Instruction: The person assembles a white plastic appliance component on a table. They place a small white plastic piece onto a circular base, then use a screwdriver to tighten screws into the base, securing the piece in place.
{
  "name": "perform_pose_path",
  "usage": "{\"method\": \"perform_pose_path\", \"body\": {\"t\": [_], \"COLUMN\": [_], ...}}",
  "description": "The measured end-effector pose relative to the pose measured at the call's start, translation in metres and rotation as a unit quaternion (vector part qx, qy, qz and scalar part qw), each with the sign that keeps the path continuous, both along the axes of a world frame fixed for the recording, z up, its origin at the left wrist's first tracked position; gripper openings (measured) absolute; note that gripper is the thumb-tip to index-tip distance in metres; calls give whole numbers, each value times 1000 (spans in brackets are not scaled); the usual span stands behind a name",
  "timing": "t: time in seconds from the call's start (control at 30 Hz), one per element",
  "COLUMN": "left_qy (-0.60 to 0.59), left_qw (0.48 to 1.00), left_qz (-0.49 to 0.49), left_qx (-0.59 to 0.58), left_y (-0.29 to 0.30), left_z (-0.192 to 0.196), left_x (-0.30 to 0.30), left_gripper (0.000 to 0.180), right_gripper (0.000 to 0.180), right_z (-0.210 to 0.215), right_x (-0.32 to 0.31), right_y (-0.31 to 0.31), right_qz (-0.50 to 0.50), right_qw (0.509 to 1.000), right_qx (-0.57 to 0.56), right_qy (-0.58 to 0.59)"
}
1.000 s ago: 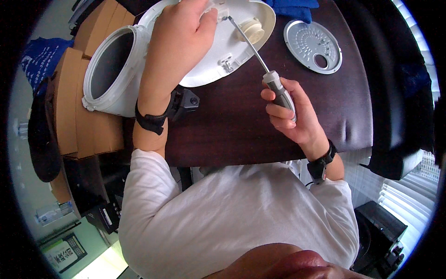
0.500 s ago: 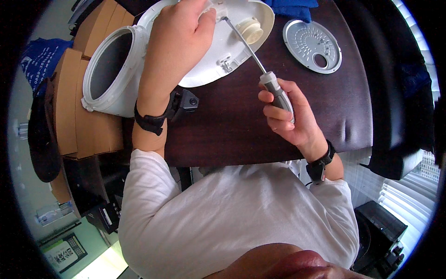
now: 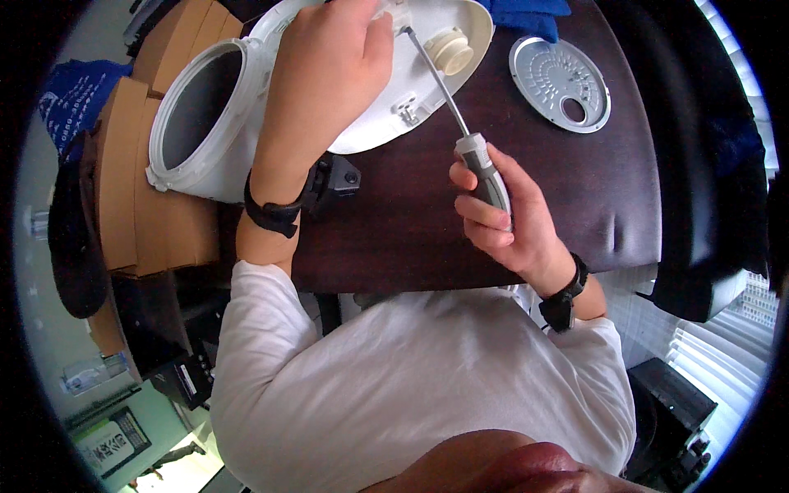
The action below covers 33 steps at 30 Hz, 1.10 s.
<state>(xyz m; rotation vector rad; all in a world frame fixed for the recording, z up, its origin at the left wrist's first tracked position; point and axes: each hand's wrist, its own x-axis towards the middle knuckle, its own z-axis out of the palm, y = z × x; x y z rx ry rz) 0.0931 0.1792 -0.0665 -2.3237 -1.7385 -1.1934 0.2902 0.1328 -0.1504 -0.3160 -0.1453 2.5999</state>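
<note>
A grey-and-white-handled screwdriver [image 3: 486,177] is gripped in my right hand [image 3: 526,218], its metal shaft slanting up and left. The tip reaches a small translucent white part [image 3: 398,15] at the top of a white plastic shell [image 3: 374,123]. A cream round cap-like piece [image 3: 449,51] sits on that shell. My left hand [image 3: 337,78] is curled over the shell beside the screwdriver tip, thumb bent down. Its other fingers are hidden or cut off by the upper edge, so what they hold is unclear.
A white round-mouthed tub [image 3: 243,160] lies tilted at left, against cardboard boxes [image 3: 177,234]. On the dark table [image 3: 394,238], a grey metal disc [image 3: 542,78] with a round hole lies at right, touching blue cloth [image 3: 530,15]. A blue printed bag [image 3: 78,103] hangs far left.
My right hand and the screwdriver handle have shifted slightly left and down. My left hand has moved a little to the right, its thumb lower; the tip stays at the white part.
</note>
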Motion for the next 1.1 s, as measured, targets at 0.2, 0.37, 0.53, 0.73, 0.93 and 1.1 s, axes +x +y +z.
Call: {"method": "perform_pose_path", "body": {"t": [0.2, 0.37, 0.53, 0.73, 0.93, 1.1], "left_qy": [14, 0, 12, 39, 53, 49], "left_qw": [995, 994, 997, 998, 997, 998], "left_qz": [58, 59, 46, 50, 45, 22], "left_qx": [-82, -88, -58, -24, -31, -26], "left_y": [-3, -5, -5, -3, -9, -6], "left_z": [21, 23, 20, 12, 9, 8], "left_x": [9, 10, 11, 9, 11, 12], "left_gripper": [29, 28, 27, 27, 25, 25], "right_gripper": [24, 22, 19, 21, 25, 21], "right_z": [10, 29, 58, 95, 89, 54], "right_x": [11, 31, 43, 28, 32, 54], "right_y": [16, 36, 49, 22, 6, 18], "right_qz": [-116, -161, -215, -186, -224, -181], "right_qw": [928, 769, 444, 131, 240, 728], "right_qx": [246, 426, 682, 777, 744, 475], "right_qy": [-255, -448, -540, -587, -582, -460]}}
